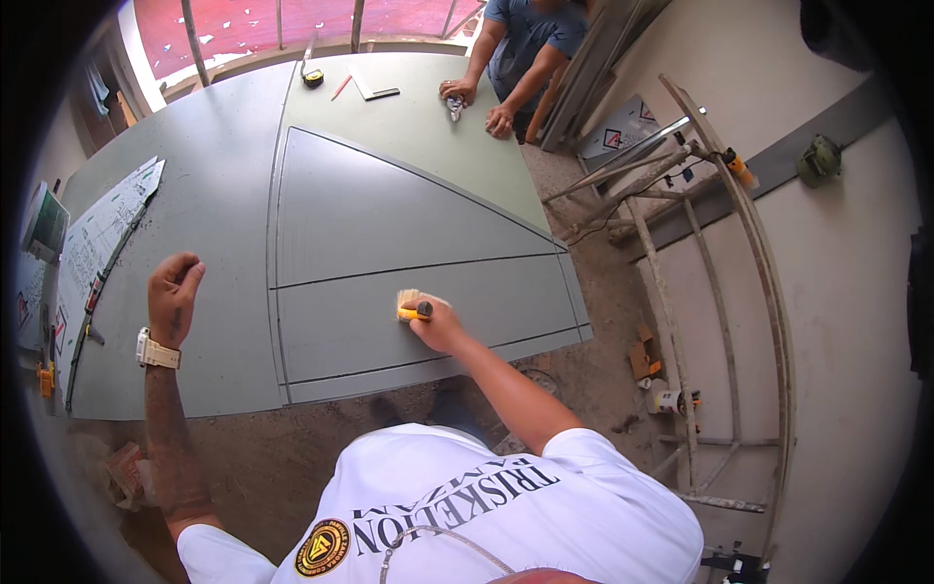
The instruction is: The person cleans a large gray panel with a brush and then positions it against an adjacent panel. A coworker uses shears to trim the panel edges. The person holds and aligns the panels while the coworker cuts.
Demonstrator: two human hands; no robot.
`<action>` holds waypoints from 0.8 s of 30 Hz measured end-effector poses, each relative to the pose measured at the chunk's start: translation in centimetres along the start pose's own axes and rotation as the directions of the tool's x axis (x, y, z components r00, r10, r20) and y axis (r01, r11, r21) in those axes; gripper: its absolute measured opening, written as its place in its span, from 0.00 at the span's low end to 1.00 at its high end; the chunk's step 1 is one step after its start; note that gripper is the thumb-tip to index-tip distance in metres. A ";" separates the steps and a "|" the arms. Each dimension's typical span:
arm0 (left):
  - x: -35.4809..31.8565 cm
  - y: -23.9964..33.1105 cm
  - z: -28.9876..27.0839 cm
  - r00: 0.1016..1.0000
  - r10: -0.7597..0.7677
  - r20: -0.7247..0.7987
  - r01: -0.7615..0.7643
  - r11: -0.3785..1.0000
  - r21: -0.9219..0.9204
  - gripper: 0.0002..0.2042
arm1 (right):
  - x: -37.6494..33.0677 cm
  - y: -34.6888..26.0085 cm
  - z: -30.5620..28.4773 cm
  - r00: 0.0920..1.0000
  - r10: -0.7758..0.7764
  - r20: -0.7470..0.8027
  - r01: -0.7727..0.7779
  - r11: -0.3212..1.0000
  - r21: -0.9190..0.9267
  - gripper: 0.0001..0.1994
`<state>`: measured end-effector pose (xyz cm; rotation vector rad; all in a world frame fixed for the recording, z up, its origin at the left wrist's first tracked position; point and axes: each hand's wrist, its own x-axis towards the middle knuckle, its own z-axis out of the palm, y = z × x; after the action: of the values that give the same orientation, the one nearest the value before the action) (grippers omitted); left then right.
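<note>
My right hand (437, 325) grips a brush (413, 310) with pale bristles and a yellow and black handle. The brush is over the lower band of a grey panel (379, 222) that has dark grooves across it and a slanted upper edge. To the left, my left hand (176, 287) hovers over the plain grey sheet (219, 282) with its fingers curled in and the thumb against them. I see nothing in that hand, and a pale watch is on its wrist.
Across the table a co-worker's hand holds a small metal tool (454, 105). A tape measure (312, 78), a red pencil (341, 88) and a square (373, 88) lie at the far edge. Film-covered strips (105, 234) line the left. Wooden scaffolding (769, 282) stands at right.
</note>
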<state>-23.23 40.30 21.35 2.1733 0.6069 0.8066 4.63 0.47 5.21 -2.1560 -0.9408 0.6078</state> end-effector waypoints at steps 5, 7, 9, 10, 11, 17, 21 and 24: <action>-0.1 -1.6 1.4 0.961 -0.207 0.182 0.188 0.975 0.116 0.08 | 0.3 0.9 0.7 0.999 -0.034 -0.023 0.034 0.999 0.002 0.19; -3.1 -0.8 4.7 0.930 -0.232 0.287 0.190 0.968 0.167 0.11 | 0.2 1.3 0.9 0.997 -0.070 -0.036 0.071 0.997 0.010 0.17; -5.7 0.6 8.2 0.869 -0.237 0.435 0.135 0.958 0.253 0.21 | -0.2 1.0 1.1 0.995 -0.079 -0.056 0.079 0.997 -0.005 0.17; -7.1 0.3 10.1 0.840 -0.219 0.496 0.079 0.954 0.288 0.24 | -0.4 0.7 1.2 0.994 -0.086 -0.064 0.086 0.996 -0.010 0.17; -8.8 -0.4 11.9 0.807 -0.209 0.553 0.024 0.946 0.323 0.28 | -0.3 0.3 1.2 0.988 -0.149 -0.039 0.145 0.986 -0.087 0.17; -16.0 -0.5 21.1 0.604 -0.376 0.703 -0.258 0.742 0.619 0.56 | 2.5 -5.6 -1.7 0.956 -0.269 0.115 0.270 0.963 0.008 0.22; -15.6 0.0 21.2 0.554 -0.420 0.719 -0.254 0.737 0.626 0.61 | 2.0 -7.4 -0.2 0.844 -0.465 0.267 0.460 0.884 0.084 0.26; -15.2 0.2 21.5 0.541 -0.421 0.728 -0.241 0.751 0.614 0.62 | 1.1 -5.4 1.9 0.779 -0.479 0.404 0.537 0.843 -0.035 0.30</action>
<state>-18.64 20.58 4.43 2.7424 0.5037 -0.7317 1.70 4.77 7.86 -1.8009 -1.7637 0.7051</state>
